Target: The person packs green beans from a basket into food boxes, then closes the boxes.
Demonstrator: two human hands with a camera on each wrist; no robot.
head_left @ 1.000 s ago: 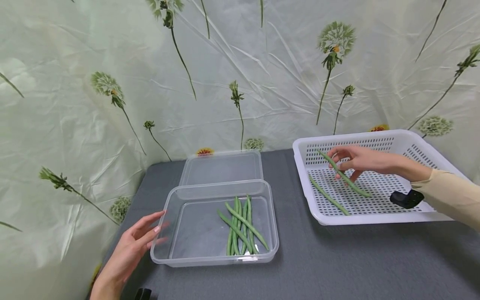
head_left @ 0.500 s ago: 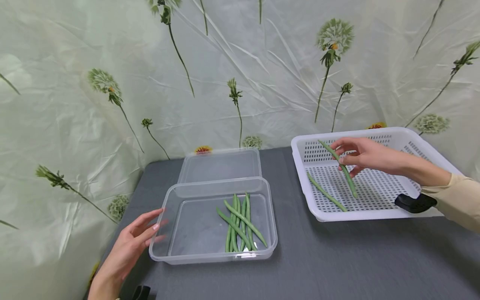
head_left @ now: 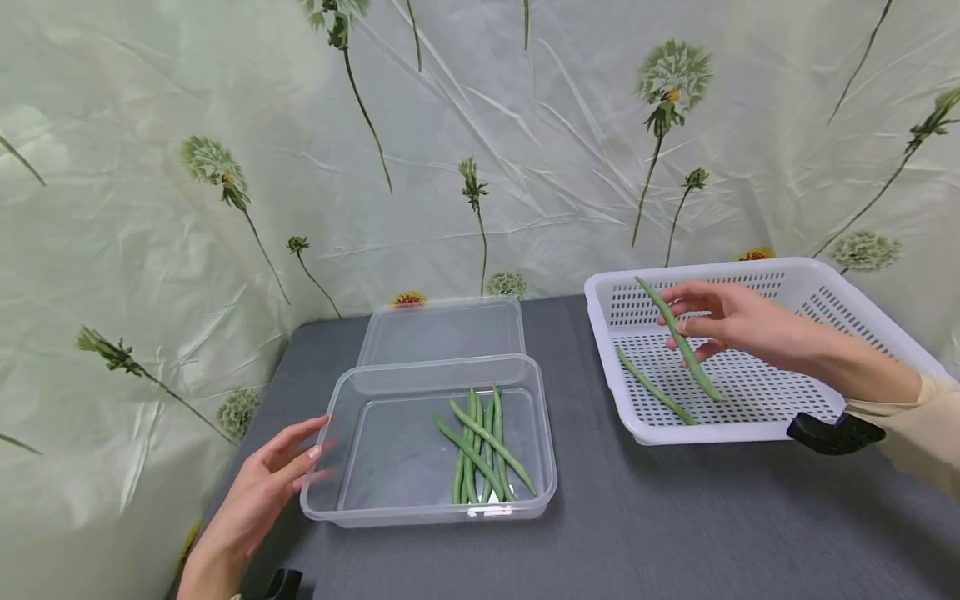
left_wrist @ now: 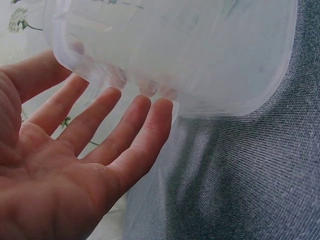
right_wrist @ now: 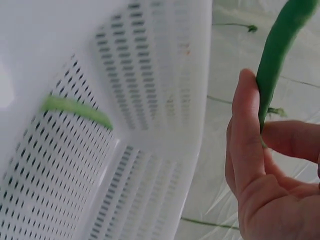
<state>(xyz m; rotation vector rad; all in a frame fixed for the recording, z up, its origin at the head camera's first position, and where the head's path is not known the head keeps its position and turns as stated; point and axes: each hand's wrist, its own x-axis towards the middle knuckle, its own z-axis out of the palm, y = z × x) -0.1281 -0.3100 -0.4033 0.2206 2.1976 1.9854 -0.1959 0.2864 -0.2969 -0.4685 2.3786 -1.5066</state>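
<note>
Between thumb and fingers my right hand (head_left: pixel 738 321) pinches a green bean (head_left: pixel 686 346) over the white perforated basket (head_left: pixel 720 434). In the right wrist view the pinched bean (right_wrist: pixel 280 50) points upward from the fingertips. One other green bean (head_left: pixel 654 385) lies on the basket floor. My left hand (head_left: pixel 255 487) has its fingers spread at the left side of a clear plastic container (head_left: pixel 390 518); the left wrist view shows the fingertips right at the container wall (left_wrist: pixel 165 55). Several green beans (head_left: pixel 483 450) lie in the container's right half, some crossing over others.
A clear flat lid (head_left: pixel 442 332) lies behind the container. Container and basket stand apart on the grey cloth (head_left: pixel 600 508). A flower-printed sheet (head_left: pixel 420 167) hangs directly behind them. Black wrist cameras show near both wrists.
My right hand has risen a little with the pinched bean, which has swung to a steeper angle. My left hand stays by the container's side.
</note>
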